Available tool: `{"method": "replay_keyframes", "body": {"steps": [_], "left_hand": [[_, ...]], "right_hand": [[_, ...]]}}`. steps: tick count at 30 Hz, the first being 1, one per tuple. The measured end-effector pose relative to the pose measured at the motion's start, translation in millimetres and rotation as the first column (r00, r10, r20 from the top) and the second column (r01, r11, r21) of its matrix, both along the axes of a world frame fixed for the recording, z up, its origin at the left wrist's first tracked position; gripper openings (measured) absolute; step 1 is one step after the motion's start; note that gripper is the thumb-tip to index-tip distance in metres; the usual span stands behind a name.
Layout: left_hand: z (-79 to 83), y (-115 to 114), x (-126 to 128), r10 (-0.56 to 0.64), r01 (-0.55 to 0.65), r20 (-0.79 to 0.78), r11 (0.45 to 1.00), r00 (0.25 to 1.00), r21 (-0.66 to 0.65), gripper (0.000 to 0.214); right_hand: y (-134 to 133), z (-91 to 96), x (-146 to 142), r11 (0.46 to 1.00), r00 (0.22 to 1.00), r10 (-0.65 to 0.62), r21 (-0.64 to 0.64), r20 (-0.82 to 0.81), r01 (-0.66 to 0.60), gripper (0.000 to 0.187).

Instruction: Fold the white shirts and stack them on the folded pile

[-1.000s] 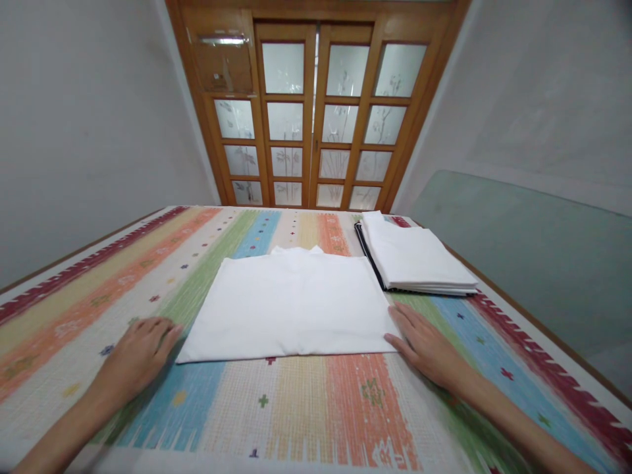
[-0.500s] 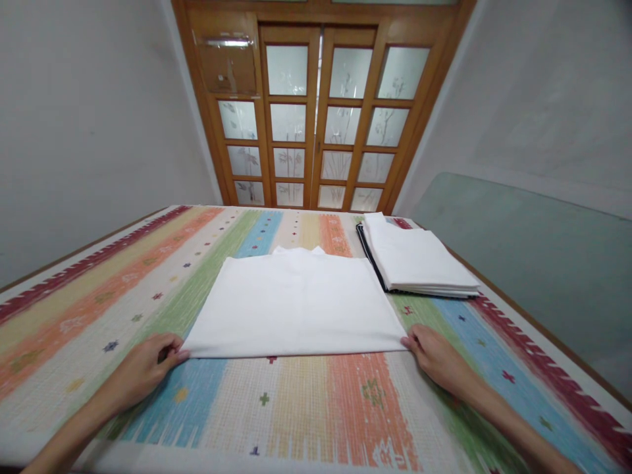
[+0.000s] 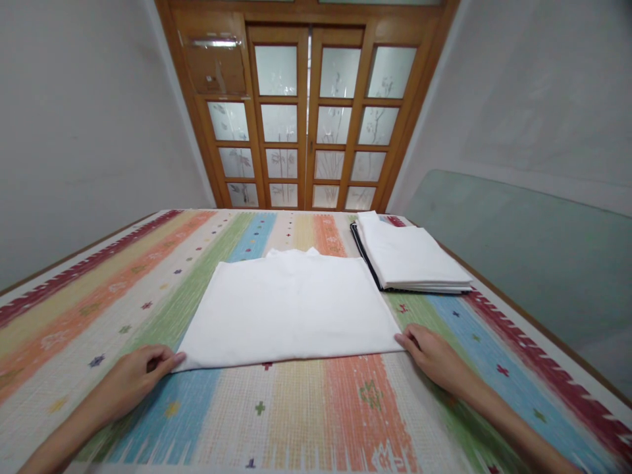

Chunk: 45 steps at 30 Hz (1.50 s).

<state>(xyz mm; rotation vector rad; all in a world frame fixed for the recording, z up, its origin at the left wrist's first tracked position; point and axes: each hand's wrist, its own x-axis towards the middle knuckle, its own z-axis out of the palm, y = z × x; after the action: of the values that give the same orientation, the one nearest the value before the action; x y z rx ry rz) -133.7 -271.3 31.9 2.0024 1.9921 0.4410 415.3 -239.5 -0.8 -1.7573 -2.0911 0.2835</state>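
A white shirt (image 3: 291, 309) lies folded into a wide, flat piece on the striped cloth, with what looks like a collar at its far edge. At its near left corner, my left hand (image 3: 141, 375) has the fingers curled and the thumb against the fabric, pinching it. My right hand (image 3: 427, 352) pinches the near right corner between thumb and bent fingers. The fingertips under the fabric are partly hidden. To the right, apart from both hands, sits a stack of folded white clothes (image 3: 415, 257) with a black piece at the bottom.
A colourful striped cloth (image 3: 296, 415) covers the table. Along the right side stands a pale green panel (image 3: 518, 243) against the wall. Wooden doors with glass panes (image 3: 311, 118) close off the far end, and a grey wall (image 3: 89, 131) rises on the left.
My left hand has moved slightly left and toward me, and the shirt's near left corner has come with it. The near edge now slants a little. The whole view has shifted slightly.
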Motion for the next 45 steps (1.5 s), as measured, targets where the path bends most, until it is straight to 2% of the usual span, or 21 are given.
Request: {"method": "replay_keyframes", "body": {"steps": [6, 9, 13, 16, 18, 21, 24, 26, 30, 34, 36, 39, 43, 45], "left_hand": [[-18.8, -4.6, -2.7, -0.033, 0.052, -0.124, 0.986, 0.992, 0.156, 0.064], [-24.5, -6.3, -9.1, -0.037, 0.065, -0.152, 0.981, 0.988, 0.180, 0.064], [-19.8, -6.1, -16.1, -0.083, 0.099, -0.137, 0.989, 0.987, 0.112, 0.058], [-12.0, -3.3, -9.0, 0.007, 0.042, -0.197, 0.969, 0.980, 0.244, 0.056], [-9.5, 1.1, 4.2, 0.044, 0.038, -0.213, 0.928, 0.976, 0.370, 0.055], [-13.5, 12.3, 29.8, -0.074, 0.151, -0.199, 0.901, 0.977, 0.406, 0.054], [-25.5, 25.8, 47.5, -0.240, 0.313, -0.244, 0.891, 0.940, 0.328, 0.054], [-35.2, 33.1, 49.8, -0.271, 0.353, -0.289, 0.890, 0.918, 0.288, 0.055], [-50.0, 39.2, 39.7, -0.262, 0.376, -0.374, 0.885, 0.890, 0.275, 0.058], [-53.1, 38.3, 34.5, -0.266, 0.397, -0.410, 0.876, 0.872, 0.274, 0.058], [-50.4, 37.0, 40.4, -0.266, 0.399, -0.413, 0.873, 0.871, 0.279, 0.056], [-41.9, 33.8, 63.0, -0.321, 0.452, -0.405, 0.845, 0.856, 0.287, 0.056], [-24.8, 30.8, 113.9, -0.481, 0.579, -0.371, 0.784, 0.794, 0.223, 0.056], [-16.6, 32.6, 141.6, -0.553, 0.635, -0.347, 0.748, 0.757, 0.192, 0.053]], "right_hand": [[1.8, -15.0, -0.7, 0.991, 0.994, -0.044, 0.131, 0.099, 0.031, 0.028], [1.6, -16.2, 0.5, 0.992, 0.993, -0.051, 0.124, 0.109, 0.037, 0.028], [0.5, -6.9, 0.9, 0.993, 0.985, -0.055, 0.117, 0.161, 0.036, 0.032], [1.3, 4.5, -8.5, 0.975, 0.980, -0.062, 0.220, 0.191, 0.019, 0.033], [3.9, 9.8, -21.5, 0.961, 0.987, -0.002, 0.272, 0.160, -0.042, 0.034], [13.3, 9.6, -44.9, 0.932, 0.980, 0.159, 0.309, 0.117, -0.188, 0.036], [30.8, -0.7, -59.1, 0.921, 0.956, 0.268, 0.260, 0.116, -0.290, 0.044], [44.8, -12.1, -59.0, 0.934, 0.956, 0.270, 0.210, 0.118, -0.289, 0.051], [66.0, -37.3, -44.6, 0.969, 0.969, 0.151, 0.164, 0.194, -0.184, 0.064], [69.2, -46.9, -36.5, 0.967, 0.966, 0.027, 0.238, 0.257, -0.091, 0.067], [67.7, -40.8, -40.7, 0.950, 0.960, 0.038, 0.289, 0.278, -0.121, 0.062], [68.5, -21.6, -58.9, 0.918, 0.946, 0.160, 0.310, 0.283, -0.248, 0.053], [83.8, 6.4, -103.2, 0.879, 0.902, 0.373, 0.228, 0.218, -0.419, 0.052], [98.7, 16.8, -130.9, 0.871, 0.886, 0.423, 0.186, 0.189, -0.455, 0.052]]}}
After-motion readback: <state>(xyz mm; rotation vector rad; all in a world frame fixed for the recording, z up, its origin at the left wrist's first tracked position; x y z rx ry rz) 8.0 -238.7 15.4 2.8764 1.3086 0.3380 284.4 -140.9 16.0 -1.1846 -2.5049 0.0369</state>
